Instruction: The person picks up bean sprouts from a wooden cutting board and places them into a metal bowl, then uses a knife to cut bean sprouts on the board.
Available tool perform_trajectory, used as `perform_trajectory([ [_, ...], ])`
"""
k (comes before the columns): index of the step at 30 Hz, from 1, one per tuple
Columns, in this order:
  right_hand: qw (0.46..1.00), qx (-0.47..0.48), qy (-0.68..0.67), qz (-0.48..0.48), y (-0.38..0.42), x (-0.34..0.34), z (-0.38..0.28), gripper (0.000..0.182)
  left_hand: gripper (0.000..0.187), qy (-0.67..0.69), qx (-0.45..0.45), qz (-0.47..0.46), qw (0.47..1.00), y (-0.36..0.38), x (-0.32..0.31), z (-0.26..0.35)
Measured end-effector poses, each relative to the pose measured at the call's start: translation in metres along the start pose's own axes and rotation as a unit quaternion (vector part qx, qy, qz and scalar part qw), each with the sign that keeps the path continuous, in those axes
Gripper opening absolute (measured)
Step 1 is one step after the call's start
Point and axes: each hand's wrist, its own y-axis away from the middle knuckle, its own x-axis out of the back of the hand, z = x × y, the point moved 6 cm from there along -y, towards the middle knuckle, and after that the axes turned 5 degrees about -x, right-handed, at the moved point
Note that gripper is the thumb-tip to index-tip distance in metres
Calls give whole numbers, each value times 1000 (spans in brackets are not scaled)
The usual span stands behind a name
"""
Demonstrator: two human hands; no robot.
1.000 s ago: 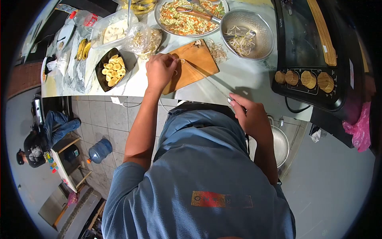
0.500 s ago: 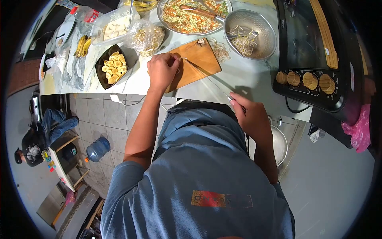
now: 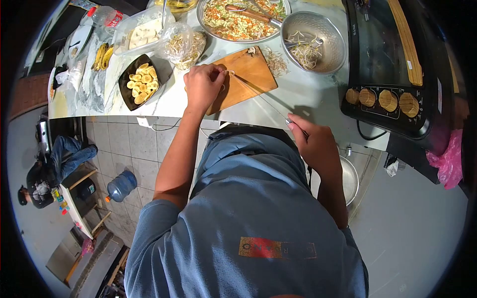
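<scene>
My right hand (image 3: pixel 313 144) is closed around the handle of a knife (image 3: pixel 254 91). Its long thin blade reaches up and left across the wooden cutting board (image 3: pixel 248 74), with its tip close to my left hand (image 3: pixel 204 87). Over the board's left side, the fingers of my left hand are pinched on a small pale piece (image 3: pixel 230 73), too small to name. A small dark-and-pale scrap (image 3: pixel 252 51) lies at the board's far edge. Loose bean sprout bits (image 3: pixel 275 63) lie on the counter to the board's right.
Around the board are a black bowl of sliced rounds (image 3: pixel 127 97), a bag of bean sprouts (image 3: pixel 180 48), a tray of shredded vegetables (image 3: pixel 208 31) and a metal bowl (image 3: pixel 335 49) with sprouts. An oven (image 3: pixel 392 121) stands right. A person (image 3: pixel 44 184) sits far left.
Both hands stay nearly in place. The view has shifted very slightly; my grip on the knife and on the small piece looks the same.
</scene>
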Motion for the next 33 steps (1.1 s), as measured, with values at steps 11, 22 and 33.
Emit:
perform_trajectory([
  [11, 999, -8, 40, -13, -10, 12, -16, 28, 15, 9, -20, 20, 1000, -5, 2, 1],
  [22, 995, 31, 68, 69, 0, 16, -9, 27, 14, 111, 38, 68, 991, -4, 22, -6],
  [33, 999, 5, 16, 33, -2, 2, -6, 26, 17, 136, 75, 61, 986, -8, 24, -10],
])
